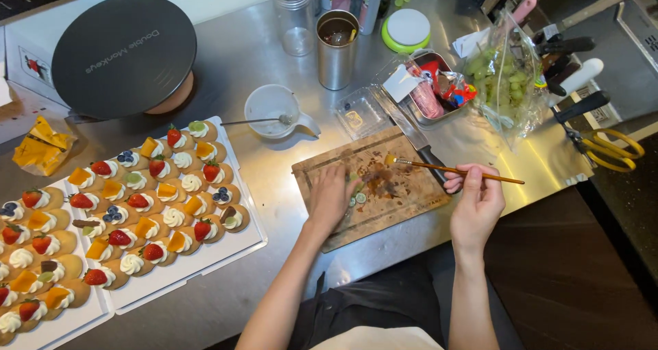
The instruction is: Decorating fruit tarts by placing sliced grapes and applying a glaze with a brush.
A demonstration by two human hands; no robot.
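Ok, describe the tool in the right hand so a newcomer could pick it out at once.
Find the wooden cutting board on the steel counter. Above its right half, the right hand holds a thin brush with an orange handle. Unlike the black-handled knife beside it, it is slender and bristle-tipped.

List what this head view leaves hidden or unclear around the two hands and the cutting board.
- Left hand: its fingertips press on the cutting board; anything under the palm is covered.
- Green slices beside it: too small to identify.
- Right hand: holds a thin brush; its grip is hidden by curled fingers.
- Knife: handle end hidden behind the right hand.
- Pastry trays: cut off at the left edge.
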